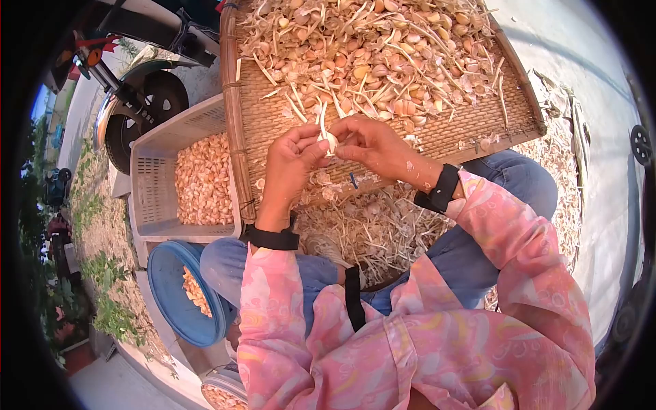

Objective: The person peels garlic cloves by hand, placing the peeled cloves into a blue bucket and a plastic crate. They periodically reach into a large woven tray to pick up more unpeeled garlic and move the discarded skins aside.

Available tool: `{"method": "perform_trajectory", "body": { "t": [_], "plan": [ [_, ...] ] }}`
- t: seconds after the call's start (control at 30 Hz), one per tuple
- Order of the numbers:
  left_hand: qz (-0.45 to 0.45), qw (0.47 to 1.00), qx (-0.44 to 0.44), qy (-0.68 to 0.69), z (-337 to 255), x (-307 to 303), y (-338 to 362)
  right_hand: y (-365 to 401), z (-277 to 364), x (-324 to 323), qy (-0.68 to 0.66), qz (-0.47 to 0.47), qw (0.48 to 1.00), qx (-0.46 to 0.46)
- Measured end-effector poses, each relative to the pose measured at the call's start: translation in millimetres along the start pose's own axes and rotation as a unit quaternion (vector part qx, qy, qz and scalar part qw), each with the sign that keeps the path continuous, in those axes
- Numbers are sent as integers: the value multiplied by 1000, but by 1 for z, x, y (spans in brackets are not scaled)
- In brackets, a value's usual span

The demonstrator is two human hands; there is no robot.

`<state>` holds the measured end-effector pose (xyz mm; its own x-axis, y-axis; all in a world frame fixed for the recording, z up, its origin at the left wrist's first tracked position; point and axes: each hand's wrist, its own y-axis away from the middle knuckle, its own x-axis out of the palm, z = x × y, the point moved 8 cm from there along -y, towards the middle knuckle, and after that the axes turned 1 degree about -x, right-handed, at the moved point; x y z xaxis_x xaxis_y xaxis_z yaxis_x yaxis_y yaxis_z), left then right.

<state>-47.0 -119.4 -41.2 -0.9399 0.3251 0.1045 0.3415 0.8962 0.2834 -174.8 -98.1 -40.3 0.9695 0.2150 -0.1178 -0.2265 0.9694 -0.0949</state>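
Observation:
Both hands meet over the near edge of a woven bamboo tray (273, 123). My left hand (290, 167) and my right hand (372, 147) pinch a white garlic bulb (329, 141) between their fingertips, its dry stem pointing up. The tray carries a heap of garlic cloves, stems and papery skins (383, 48). Both wrists wear black bands above pink patterned sleeves.
A white plastic crate (154, 171) of peeled cloves stands left of the tray. Below it lies a blue basin (167, 287) with a few cloves. Dry skins and stems (369, 232) litter the ground between my knees. A motorbike wheel (140, 102) is at the upper left.

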Motion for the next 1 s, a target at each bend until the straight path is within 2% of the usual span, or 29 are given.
{"method": "perform_trajectory", "body": {
  "t": [0.1, 0.2, 0.3, 0.47, 0.57, 0.67, 0.77, 0.9, 0.97, 1.0],
  "plan": [
    [4, 999, 16, 48, 2, 1, 9, 4, 5, 4, 8, 36, 999, 31],
    [-40, 999, 34, 14, 0, 2, 15, 7, 13, 4, 5, 36, 998, 46],
    [-45, 998, 29, -13, -1, 9, 17, 5, 9, 2, 4, 37, 999, 18],
    [-61, 996, -8, 72, 12, 11, 19, 7, 18, -4, 22, 54, 998, -8],
    [-69, 990, -13, 119, 18, 9, 19, 7, 21, -4, -18, 31, 999, -31],
    [-87, 981, -21, 172, 23, 6, 21, 6, 3, 2, -174, 25, 984, 3],
    [-92, 965, -23, 245, 26, 3, 23, 9, -10, 4, -308, 33, 945, 108],
    [-77, 949, -16, 306, 25, 5, 28, 12, -11, 8, -412, 45, 898, 149],
    [-113, 943, 11, 312, 22, -3, 28, 13, -8, 12, -448, 46, 878, 161],
    [-131, 940, 26, 314, 19, -8, 28, 14, -7, 11, -435, 43, 885, 160]
  ]
}}
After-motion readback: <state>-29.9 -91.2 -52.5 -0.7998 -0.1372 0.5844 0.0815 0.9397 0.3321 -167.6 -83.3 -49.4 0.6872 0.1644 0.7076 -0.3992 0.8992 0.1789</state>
